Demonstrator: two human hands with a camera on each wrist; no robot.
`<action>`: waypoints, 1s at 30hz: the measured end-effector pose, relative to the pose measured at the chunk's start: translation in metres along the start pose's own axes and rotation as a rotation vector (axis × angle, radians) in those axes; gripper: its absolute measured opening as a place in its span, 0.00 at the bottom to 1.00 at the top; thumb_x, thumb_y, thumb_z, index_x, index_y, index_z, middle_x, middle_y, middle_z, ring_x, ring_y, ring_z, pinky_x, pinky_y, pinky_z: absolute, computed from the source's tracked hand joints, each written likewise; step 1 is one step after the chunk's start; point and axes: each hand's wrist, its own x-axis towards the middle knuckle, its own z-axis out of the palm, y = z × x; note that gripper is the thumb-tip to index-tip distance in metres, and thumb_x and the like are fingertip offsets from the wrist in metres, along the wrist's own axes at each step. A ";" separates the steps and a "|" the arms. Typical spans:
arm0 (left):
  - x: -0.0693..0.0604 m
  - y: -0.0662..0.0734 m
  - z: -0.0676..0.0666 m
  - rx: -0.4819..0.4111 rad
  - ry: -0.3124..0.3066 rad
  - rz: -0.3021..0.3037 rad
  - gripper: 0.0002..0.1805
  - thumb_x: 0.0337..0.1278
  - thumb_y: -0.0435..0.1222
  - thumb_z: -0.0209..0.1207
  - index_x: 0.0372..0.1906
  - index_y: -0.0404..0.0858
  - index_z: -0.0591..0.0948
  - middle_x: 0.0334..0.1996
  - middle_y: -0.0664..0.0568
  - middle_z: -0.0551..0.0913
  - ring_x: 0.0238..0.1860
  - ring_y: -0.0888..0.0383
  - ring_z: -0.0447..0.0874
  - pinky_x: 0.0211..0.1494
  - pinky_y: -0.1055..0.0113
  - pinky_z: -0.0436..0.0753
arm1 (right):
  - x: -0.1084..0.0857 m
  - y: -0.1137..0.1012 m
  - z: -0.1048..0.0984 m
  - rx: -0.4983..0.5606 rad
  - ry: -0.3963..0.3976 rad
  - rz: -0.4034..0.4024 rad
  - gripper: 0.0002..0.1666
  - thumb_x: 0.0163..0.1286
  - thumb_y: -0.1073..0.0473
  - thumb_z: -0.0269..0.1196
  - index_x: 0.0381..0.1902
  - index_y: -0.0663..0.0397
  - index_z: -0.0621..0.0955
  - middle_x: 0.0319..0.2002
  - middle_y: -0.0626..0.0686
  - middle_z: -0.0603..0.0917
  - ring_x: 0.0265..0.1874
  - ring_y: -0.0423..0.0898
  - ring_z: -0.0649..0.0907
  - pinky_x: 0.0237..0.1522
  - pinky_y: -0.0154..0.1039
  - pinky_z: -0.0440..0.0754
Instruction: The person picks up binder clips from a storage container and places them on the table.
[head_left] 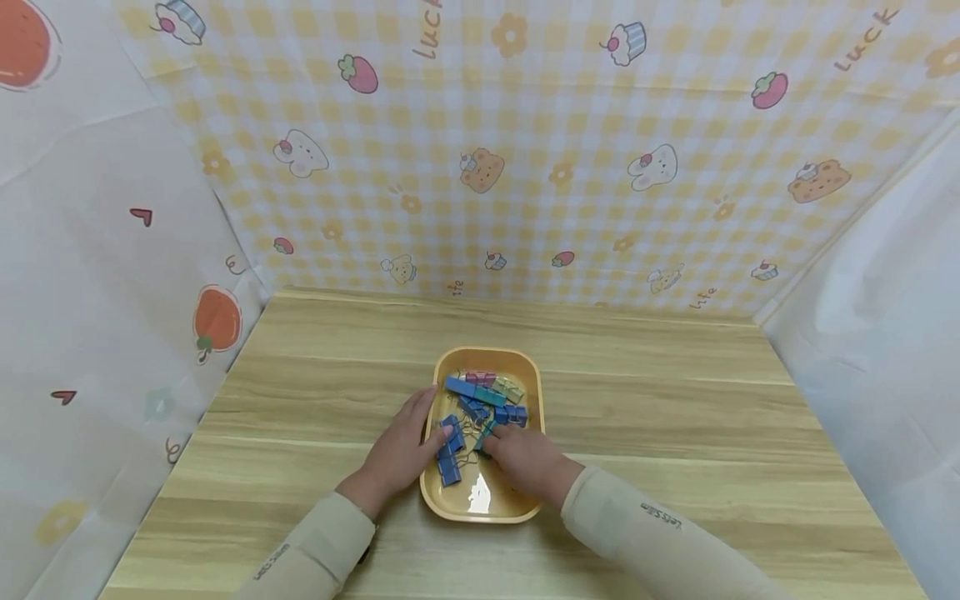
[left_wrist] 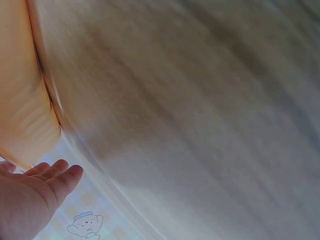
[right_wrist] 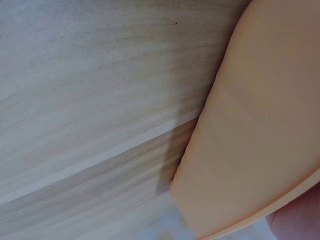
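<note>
A yellow-orange tray (head_left: 480,510) holds several binder clips: blue clips (head_left: 450,467) on the left, a long blue-and-teal piece (head_left: 476,391) across the upper part, a pink clip (head_left: 481,379) and a yellow-green clip (head_left: 507,388) behind it. The left hand (head_left: 401,446) rests at the tray's left rim, its thumb over the blue clips; its fingers look nearly straight in the left wrist view. Inside the tray, the right hand (head_left: 525,458) has its fingertips at a teal clip (head_left: 485,435); its grip is hidden in the head view.
The tray stands on a wood-grain table (head_left: 675,400). Behind it hangs a yellow-checked cloth (head_left: 525,108) with cartoon prints, and white cloths hang at the left (head_left: 97,275) and right (head_left: 892,275). A small dark object shows beside the left sleeve (head_left: 330,533).
</note>
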 end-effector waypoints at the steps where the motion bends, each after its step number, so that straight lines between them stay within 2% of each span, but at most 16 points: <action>1: 0.000 0.000 0.000 -0.001 0.001 0.001 0.39 0.68 0.51 0.53 0.77 0.44 0.53 0.75 0.43 0.54 0.73 0.41 0.54 0.72 0.45 0.59 | -0.001 0.000 0.000 0.002 0.007 -0.003 0.07 0.69 0.61 0.60 0.44 0.49 0.82 0.38 0.49 0.81 0.37 0.44 0.80 0.41 0.38 0.83; 11: -0.001 0.000 0.000 0.001 0.004 0.005 0.39 0.68 0.51 0.53 0.77 0.43 0.53 0.75 0.42 0.54 0.73 0.41 0.55 0.71 0.45 0.60 | -0.002 -0.003 -0.002 0.009 0.051 -0.030 0.07 0.69 0.59 0.61 0.42 0.49 0.84 0.37 0.47 0.82 0.36 0.43 0.79 0.41 0.36 0.83; 23: -0.001 0.001 0.000 0.001 0.006 -0.010 0.39 0.68 0.51 0.53 0.77 0.44 0.53 0.75 0.43 0.54 0.73 0.41 0.54 0.71 0.44 0.60 | -0.004 -0.004 -0.018 0.055 0.127 -0.061 0.05 0.65 0.61 0.65 0.40 0.50 0.83 0.37 0.46 0.81 0.37 0.43 0.79 0.42 0.36 0.83; 30: 0.000 0.000 0.000 0.010 0.007 0.002 0.39 0.68 0.51 0.53 0.77 0.44 0.53 0.75 0.43 0.54 0.73 0.42 0.55 0.71 0.45 0.60 | -0.006 -0.003 -0.030 0.048 0.179 -0.073 0.06 0.62 0.63 0.66 0.38 0.51 0.83 0.34 0.46 0.78 0.34 0.42 0.78 0.39 0.33 0.81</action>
